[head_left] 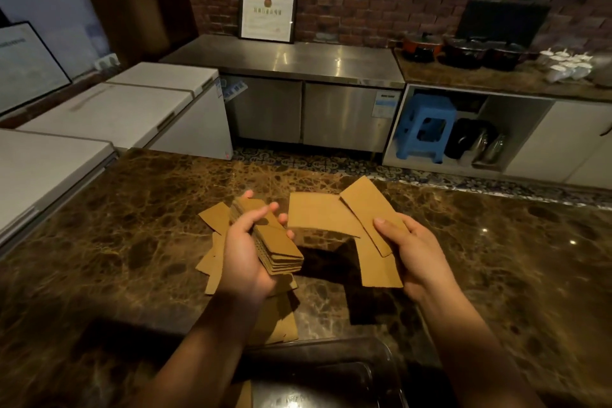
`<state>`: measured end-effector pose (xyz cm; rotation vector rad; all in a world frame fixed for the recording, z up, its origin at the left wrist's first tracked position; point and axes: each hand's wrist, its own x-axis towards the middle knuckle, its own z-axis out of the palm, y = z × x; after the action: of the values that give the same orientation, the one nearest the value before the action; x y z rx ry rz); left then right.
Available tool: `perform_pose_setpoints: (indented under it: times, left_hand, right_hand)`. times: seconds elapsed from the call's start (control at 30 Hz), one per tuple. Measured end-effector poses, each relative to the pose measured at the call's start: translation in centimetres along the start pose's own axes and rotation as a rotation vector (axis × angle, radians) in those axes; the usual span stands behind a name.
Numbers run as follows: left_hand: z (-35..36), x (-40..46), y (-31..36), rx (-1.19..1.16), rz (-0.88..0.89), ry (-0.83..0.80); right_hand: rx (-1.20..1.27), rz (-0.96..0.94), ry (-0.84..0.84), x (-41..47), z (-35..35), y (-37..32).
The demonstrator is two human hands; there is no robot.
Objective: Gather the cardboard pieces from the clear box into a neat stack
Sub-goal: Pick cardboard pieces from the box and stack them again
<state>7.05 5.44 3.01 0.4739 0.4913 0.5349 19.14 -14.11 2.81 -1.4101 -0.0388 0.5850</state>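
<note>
From where I watched, the loose cardboard pieces (212, 262) at the left lay fanned on the marble counter (116, 225), and I could not count them, since the left forearm and hand covered most of the pile and its near end ran down into shadow. The left hand (246, 253) was closed around a stack of cardboard strips (280, 247), thumb on top and fingers curled under, holding it clear of the counter; only the layered near end of the stack showed its thickness. Between the hands a patch of counter lay bare but dark with shadow. The right hand (405, 248) pinched a few flat cardboard sheets (367, 225), thumb pressed on the upper one; how many it held I could not tell, as they overlapped. At the near edge the clear box (331, 374) was cut off by the frame, dim and blurred, so I could not make out whether anything remained inside. The counter to the right of the right hand stretched bare to its far edge, with the same open room far left.
</note>
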Motion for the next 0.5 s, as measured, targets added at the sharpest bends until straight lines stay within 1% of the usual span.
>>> perform_pose_setpoints:
  times: [0.1, 0.2, 0.3, 0.37, 0.5]
  left_hand:
    - [-0.2, -0.1, 0.5, -0.037, 0.047, -0.032]
    - [0.2, -0.4, 0.2, 0.010, 0.010, -0.069]
    - [0.8, -0.7, 0.0, -0.025, -0.072, -0.023]
    - [1.1, -0.9, 0.5, -0.044, -0.203, -0.027]
    - [1.0, -0.8, 1.6, 0.035, -0.615, -0.100]
  right_hand:
    - [0.086, -0.023, 0.032, -0.6, 0.0, 0.1]
    - [0.115, -0.081, 0.020, -1.4, 0.7, 0.5]
    - [0.101, -0.203, 0.003, -2.1, 1.7, 0.6]
    - [0.081, -0.282, -0.004, -2.3, 2.0, 0.5]
    - [-0.040, -0.448, -0.014, -2.3, 1.3, 0.1]
